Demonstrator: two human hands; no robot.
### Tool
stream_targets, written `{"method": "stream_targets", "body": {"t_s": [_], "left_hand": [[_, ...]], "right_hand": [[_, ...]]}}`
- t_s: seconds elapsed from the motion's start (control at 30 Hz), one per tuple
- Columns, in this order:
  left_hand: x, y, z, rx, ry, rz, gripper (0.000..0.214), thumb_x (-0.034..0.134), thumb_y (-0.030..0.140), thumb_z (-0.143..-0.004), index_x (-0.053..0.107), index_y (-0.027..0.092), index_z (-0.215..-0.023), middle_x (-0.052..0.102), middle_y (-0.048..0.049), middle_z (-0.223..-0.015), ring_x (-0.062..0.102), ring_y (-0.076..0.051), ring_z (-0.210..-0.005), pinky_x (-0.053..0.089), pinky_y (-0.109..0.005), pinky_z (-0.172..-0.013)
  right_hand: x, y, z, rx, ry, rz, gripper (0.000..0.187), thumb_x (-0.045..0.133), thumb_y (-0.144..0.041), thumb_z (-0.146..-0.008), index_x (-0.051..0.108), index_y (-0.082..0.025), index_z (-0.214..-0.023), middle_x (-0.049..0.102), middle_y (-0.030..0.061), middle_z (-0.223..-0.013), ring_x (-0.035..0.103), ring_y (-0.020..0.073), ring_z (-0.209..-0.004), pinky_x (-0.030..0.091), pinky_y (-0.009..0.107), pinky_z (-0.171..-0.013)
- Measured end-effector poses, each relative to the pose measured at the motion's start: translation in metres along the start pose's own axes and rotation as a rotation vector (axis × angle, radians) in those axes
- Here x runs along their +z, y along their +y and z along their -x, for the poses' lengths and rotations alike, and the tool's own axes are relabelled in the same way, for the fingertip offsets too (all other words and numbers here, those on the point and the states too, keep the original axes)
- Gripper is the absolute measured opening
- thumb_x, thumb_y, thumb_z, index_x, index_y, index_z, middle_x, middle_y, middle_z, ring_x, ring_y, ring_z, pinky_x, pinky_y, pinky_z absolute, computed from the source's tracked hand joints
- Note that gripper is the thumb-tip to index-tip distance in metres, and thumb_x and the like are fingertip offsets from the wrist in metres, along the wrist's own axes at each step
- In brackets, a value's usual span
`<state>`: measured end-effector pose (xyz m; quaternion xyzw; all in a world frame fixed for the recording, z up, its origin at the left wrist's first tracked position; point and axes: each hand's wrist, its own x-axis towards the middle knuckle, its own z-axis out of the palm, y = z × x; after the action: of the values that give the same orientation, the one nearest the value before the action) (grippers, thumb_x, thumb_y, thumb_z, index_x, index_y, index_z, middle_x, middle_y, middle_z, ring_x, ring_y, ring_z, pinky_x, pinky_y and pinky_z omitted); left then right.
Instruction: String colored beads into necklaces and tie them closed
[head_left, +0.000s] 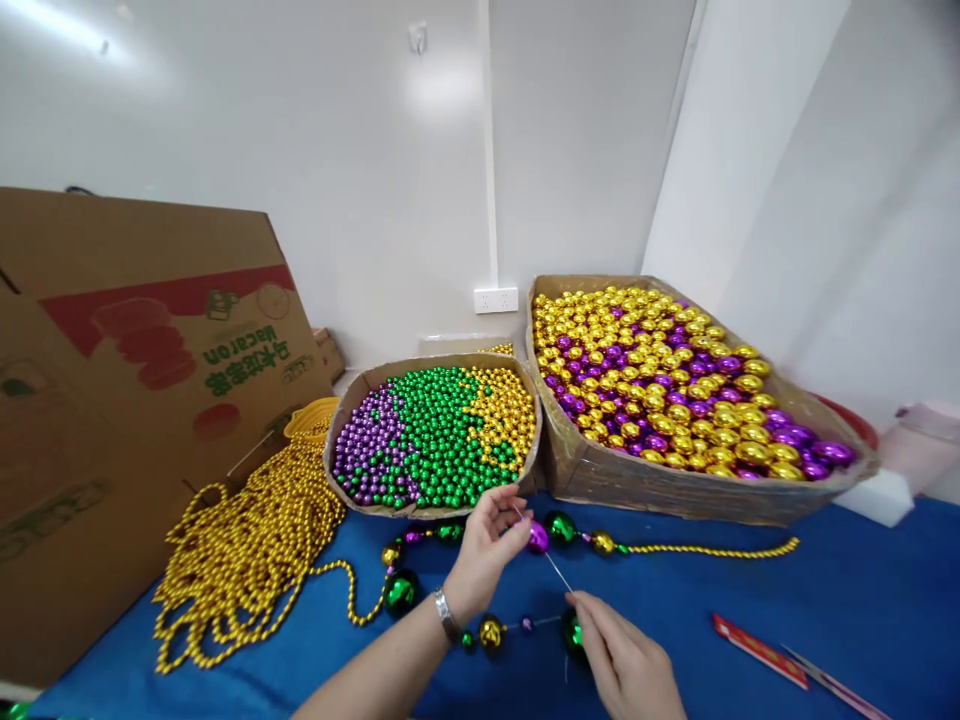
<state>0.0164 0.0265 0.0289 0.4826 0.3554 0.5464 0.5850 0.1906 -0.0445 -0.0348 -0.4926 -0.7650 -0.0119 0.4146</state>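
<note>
My left hand [491, 555], a metal band on its wrist, pinches one end of a thin, straight, pale string [556, 570]. Thumb and fingers of my right hand [626, 655] close on its lower end; whether part of it is a needle I cannot tell. A shiny purple ball [538, 537] shows right at my left thumb; whether it is on the string is unclear. Below lies a strand with a gold ball [490, 632], a small purple bead [526, 624] and a large green ball [572, 633], partly hidden by my right hand.
A box of small purple, green and gold beads [442, 430] stands ahead, beside a larger box of gold and purple balls [660, 390]. Gold bead chains [247, 560] pile at left by a carton [150, 400]. Scissors [825, 680] and a red packet [759, 650] lie right.
</note>
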Motion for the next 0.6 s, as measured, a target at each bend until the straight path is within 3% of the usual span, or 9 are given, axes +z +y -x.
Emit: {"method": "stream_targets", "body": {"t_s": [0.1,0.17,0.23,0.3,0.47,0.6], "left_hand": [[-0.018,0.012,-0.019,0.124,0.046,-0.301,0.030,0.056,0.033,-0.084,0.052,0.018,-0.109,0.060,-0.0095,-0.103,0.059,-0.020,-0.096,0.050,-0.030,-0.076],[-0.036,0.020,-0.038,0.209,0.088,-0.723,0.025,0.049,0.030,-0.087,0.051,0.018,-0.109,0.061,-0.0079,-0.102,0.059,-0.018,-0.095,0.049,-0.028,-0.077],[-0.052,0.026,-0.059,0.218,0.093,-1.154,0.023,0.047,0.024,-0.087,0.052,0.019,-0.109,0.062,-0.0070,-0.103,0.057,-0.017,-0.097,0.047,-0.028,-0.082],[-0.065,0.028,-0.078,0.174,0.078,-1.372,0.021,0.048,0.021,-0.085,0.055,0.019,-0.104,0.062,-0.0080,-0.102,0.055,-0.021,-0.100,0.045,-0.033,-0.085],[-0.071,0.019,-0.102,0.063,0.043,-1.438,0.013,0.052,0.014,-0.079,0.059,0.016,-0.090,0.061,-0.0136,-0.094,0.053,-0.029,-0.102,0.044,-0.040,-0.081],[-0.068,0.015,-0.108,0.039,0.035,-1.319,0.020,0.056,0.010,-0.075,0.059,0.016,-0.093,0.060,-0.0123,-0.094,0.056,-0.028,-0.097,0.042,-0.041,-0.083]], "right_hand": [[-0.002,0.002,0.002,-0.003,0.027,0.031,0.030,0.035,-0.027,-0.095,0.063,-0.017,-0.100,0.073,0.0054,-0.089,0.070,0.0162,-0.078,0.056,0.021,-0.066],[-0.002,0.002,0.001,0.001,0.049,0.049,0.031,0.036,-0.028,-0.095,0.064,-0.017,-0.098,0.073,0.0062,-0.087,0.071,0.0166,-0.076,0.056,0.021,-0.064],[-0.002,0.001,0.000,0.011,0.058,0.053,0.032,0.036,-0.029,-0.095,0.065,-0.016,-0.097,0.073,0.0065,-0.086,0.071,0.0169,-0.075,0.056,0.021,-0.063],[-0.002,0.000,-0.001,0.023,0.059,0.045,0.033,0.035,-0.030,-0.095,0.065,-0.017,-0.096,0.073,0.0063,-0.085,0.071,0.0169,-0.074,0.056,0.021,-0.063],[-0.001,-0.002,-0.004,0.026,0.058,0.026,0.035,0.034,-0.032,-0.095,0.066,-0.019,-0.095,0.073,0.0061,-0.085,0.071,0.0165,-0.073,0.055,0.020,-0.063],[-0.002,-0.002,-0.004,0.028,0.064,0.025,0.035,0.034,-0.033,-0.096,0.066,-0.019,-0.095,0.074,0.0057,-0.084,0.071,0.0169,-0.072,0.056,0.021,-0.063]]}}
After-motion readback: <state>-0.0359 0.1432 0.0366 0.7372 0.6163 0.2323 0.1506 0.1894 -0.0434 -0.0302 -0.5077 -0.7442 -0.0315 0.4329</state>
